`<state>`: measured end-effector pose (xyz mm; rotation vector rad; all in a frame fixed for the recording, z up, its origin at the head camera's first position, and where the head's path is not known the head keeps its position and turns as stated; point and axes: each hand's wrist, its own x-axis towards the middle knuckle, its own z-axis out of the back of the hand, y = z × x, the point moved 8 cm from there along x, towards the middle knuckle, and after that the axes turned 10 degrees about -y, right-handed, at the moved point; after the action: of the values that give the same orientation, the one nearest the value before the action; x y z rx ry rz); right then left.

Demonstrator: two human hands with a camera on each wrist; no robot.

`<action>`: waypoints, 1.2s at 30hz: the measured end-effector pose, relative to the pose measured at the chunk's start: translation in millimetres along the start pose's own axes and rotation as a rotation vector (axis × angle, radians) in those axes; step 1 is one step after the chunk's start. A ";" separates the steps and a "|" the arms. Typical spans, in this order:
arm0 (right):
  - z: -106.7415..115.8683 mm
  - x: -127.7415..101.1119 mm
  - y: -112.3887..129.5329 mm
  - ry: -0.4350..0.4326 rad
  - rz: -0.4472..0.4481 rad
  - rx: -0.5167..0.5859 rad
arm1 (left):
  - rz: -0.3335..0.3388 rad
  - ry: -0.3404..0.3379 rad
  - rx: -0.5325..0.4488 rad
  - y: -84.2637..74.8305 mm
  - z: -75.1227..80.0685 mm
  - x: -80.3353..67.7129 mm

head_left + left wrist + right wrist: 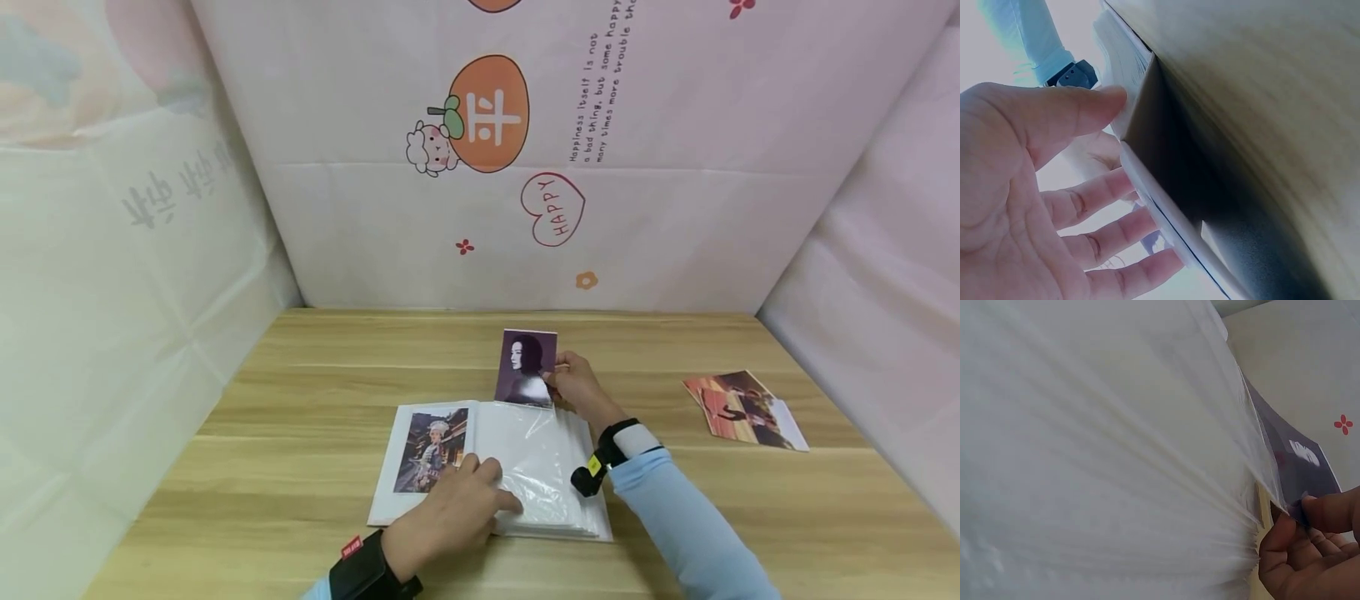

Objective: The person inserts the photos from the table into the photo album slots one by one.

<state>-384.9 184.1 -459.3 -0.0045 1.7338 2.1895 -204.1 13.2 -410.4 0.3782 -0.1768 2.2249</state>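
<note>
An open photo album (450, 512) lies on the wooden table (300, 400). Its left page holds a photo of a figure in costume (431, 450). My left hand (457, 508) lies flat on the album, fingers straight, pressing its clear plastic sleeve (536, 467). In the left wrist view my left fingers (1094, 234) rest along the album's edge (1147, 194). My right hand (573, 387) pinches a dark portrait photo (525, 367) standing upright at the top edge of the right page. In the right wrist view the right fingertips (1325, 509) pinch the photo (1300, 462) at the mouth of the sleeve (1104, 462).
A small stack of loose photos (742, 408) lies on the table to the right. Patterned cloth walls (525, 167) close in the back and both sides. Bare wood shows left of the album and along the front.
</note>
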 end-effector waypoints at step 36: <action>-3.1 -2.5 -1.5 0.059 0.096 0.032 | 0.008 0.027 -0.011 2.4 -3.0 -2.9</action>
<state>-382.8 180.8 -461.0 0.0227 1.8365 2.2498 -204.9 10.3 -414.2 0.3422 -0.1765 2.2346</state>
